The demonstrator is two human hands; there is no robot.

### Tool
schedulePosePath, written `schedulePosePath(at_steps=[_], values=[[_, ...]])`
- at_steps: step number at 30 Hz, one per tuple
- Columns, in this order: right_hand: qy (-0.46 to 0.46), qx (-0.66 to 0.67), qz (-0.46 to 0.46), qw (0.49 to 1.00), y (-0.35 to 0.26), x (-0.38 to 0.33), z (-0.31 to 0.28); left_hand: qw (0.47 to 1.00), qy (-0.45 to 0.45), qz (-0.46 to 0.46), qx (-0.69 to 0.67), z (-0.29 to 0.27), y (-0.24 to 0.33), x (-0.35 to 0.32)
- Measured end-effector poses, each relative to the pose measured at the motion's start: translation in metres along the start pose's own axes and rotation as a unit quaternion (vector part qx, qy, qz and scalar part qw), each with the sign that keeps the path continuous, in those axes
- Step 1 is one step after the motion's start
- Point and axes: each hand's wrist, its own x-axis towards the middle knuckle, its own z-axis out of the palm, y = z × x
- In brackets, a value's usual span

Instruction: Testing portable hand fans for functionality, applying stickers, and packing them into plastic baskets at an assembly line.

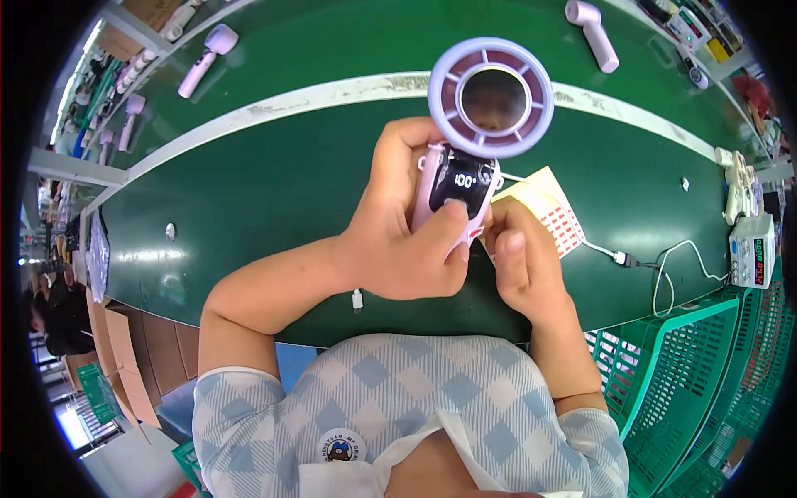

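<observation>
My left hand (pixel 398 228) grips the handle of a pale purple hand-held fan (pixel 490 95), held upright above the green belt. Its round grille head points up and a dark lit display sits on the handle, with my left thumb pressing just below it. My right hand (pixel 523 266) touches the handle's lower right side, pinching a small red-and-white sticker against it. Under my right hand lies a yellow sheet of red stickers (pixel 554 207).
Several more purple fans (pixel 207 58) lie on the far belt, one at the upper right (pixel 594 33). A white cable (pixel 664 266) runs to a small power supply box (pixel 754 249) at the right. Green plastic crates (pixel 697 373) stand at the lower right, cardboard at the left.
</observation>
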Motion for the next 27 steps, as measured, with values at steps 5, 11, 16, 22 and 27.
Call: schedulePosePath(at_steps=[5, 11, 16, 22, 27], values=[[-0.097, 0.026, -0.093, 0.991, -0.011, 0.000, 0.001, 0.994, 0.014, 0.084, 0.061, -0.002, 0.017, -0.010], [-0.211, 0.045, -0.074, 0.974, -0.038, -0.015, 0.007, 0.991, 0.090, 0.065, -0.070, 0.010, 0.046, -0.029], [-0.245, 0.113, 0.017, 0.963, -0.052, -0.039, 0.014, 0.985, 0.027, 0.081, -0.151, 0.022, 0.052, -0.036], [-0.075, 0.170, 0.062, 0.981, -0.056, -0.099, -0.020, 0.987, -0.048, 0.150, 0.025, 0.059, 0.044, -0.020], [0.339, 0.177, 0.005, 0.924, -0.101, -0.181, -0.104, 0.956, -0.264, 0.080, 0.099, 0.112, 0.025, 0.002]])
